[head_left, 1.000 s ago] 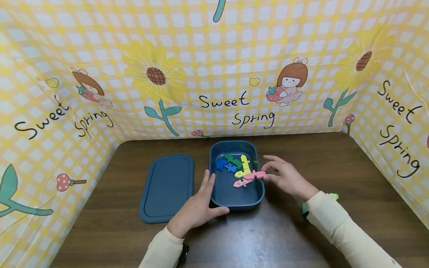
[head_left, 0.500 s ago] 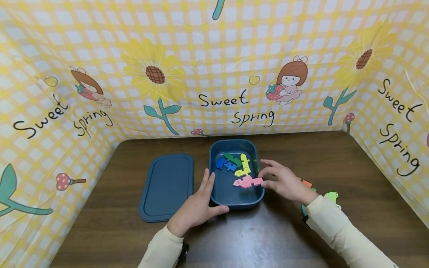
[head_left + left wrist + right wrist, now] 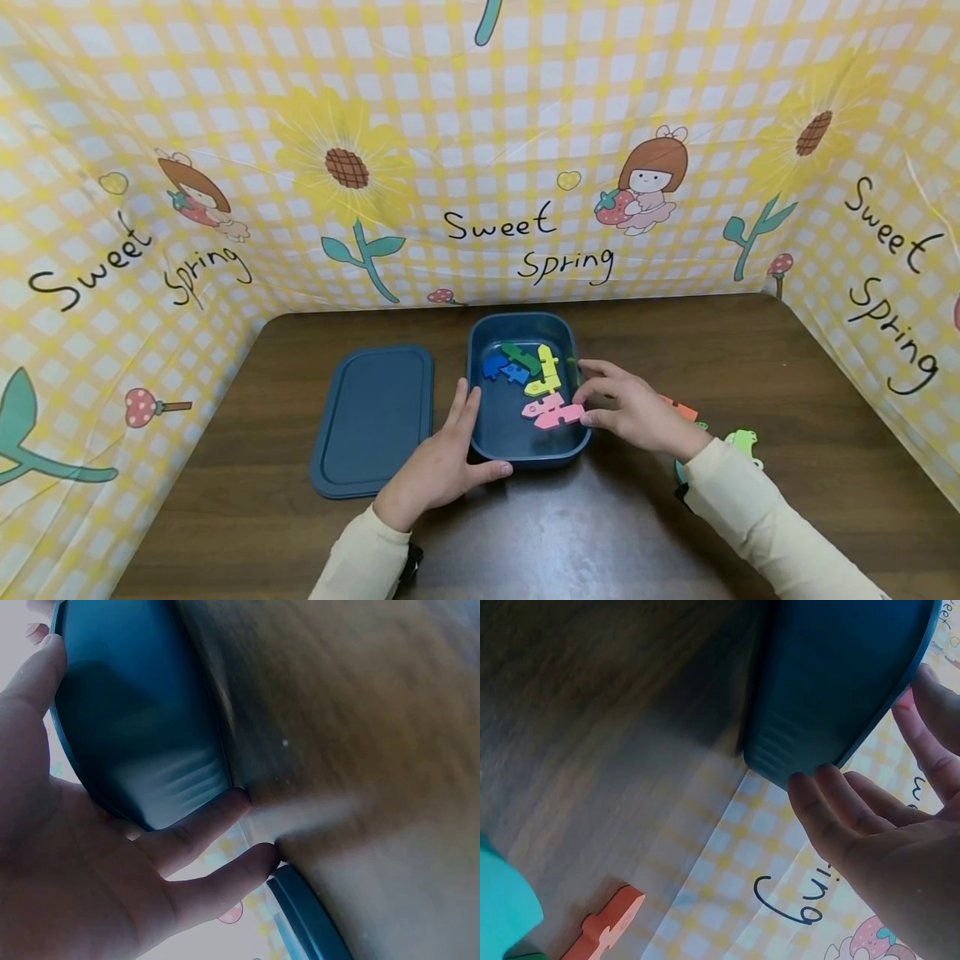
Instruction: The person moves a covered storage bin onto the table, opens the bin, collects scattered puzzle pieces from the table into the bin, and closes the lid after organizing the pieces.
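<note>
My left hand (image 3: 442,462) rests against the near left corner of a dark blue box (image 3: 517,440). Its fingers lie spread along the left wall, with the thumb at the front edge. Over the box's right rim, my right hand (image 3: 633,410) pinches a pink puzzle piece (image 3: 558,418) between thumb and index finger. In the right wrist view, its other fingers (image 3: 814,806) are near the box's outer wall. Close to the held piece lies another pink piece (image 3: 538,407) inside the box. Yellow pieces (image 3: 548,367), a green piece (image 3: 520,357) and blue pieces (image 3: 514,373) lie farther in.
A matching dark blue lid (image 3: 375,421) lies flat left of the box. Partly behind the right forearm are an orange piece (image 3: 680,408) and a light green piece (image 3: 742,442). A teal object (image 3: 506,907) shows in the right wrist view. Patterned cloth walls surround the table.
My right hand has moved the pink piece nearer, down past the other pink one along the right rim. The orange piece has come into sight beside the right wrist. My left hand stays still.
</note>
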### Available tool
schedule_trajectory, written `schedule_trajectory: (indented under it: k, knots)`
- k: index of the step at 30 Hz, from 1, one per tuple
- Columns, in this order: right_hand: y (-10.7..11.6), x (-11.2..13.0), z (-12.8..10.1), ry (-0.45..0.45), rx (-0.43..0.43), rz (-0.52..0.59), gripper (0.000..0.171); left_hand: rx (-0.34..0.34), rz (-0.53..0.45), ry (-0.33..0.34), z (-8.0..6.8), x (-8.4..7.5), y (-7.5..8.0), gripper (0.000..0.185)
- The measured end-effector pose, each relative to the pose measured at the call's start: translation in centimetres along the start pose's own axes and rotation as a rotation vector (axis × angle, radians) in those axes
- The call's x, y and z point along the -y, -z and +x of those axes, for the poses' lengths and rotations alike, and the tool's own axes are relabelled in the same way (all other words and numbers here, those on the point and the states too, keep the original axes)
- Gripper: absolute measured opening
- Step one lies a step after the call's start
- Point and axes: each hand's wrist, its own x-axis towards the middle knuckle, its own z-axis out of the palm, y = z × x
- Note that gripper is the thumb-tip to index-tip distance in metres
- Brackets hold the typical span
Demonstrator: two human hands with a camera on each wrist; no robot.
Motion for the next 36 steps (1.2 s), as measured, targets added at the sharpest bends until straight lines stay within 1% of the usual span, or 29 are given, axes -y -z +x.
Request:
schedule_trajectory:
  k: [5,19,27,36]
  knots:
    - [-0.13,0.13,0.03,0.006,0.003,-0.008,0.018,0.003,0.012,0.004,0.02,-0.02,-0.03,0.113]
    - [-0.16,0.26,0.2,-0.001,0.008,-0.001,0.02,0.0,0.005,0.007,0.01,0.1,-0.05,0.115]
    - [-0.08,0.31,0.16,-0.019,0.014,-0.001,0.02,0.004,0.011,0.005,0.14,0.24,-0.1,0.115]
    - [-0.09,0.3,0.35,-0.04,-0.001,0.011,0.019,-0.005,0.01,0.001,0.05,0.04,-0.08,0.114]
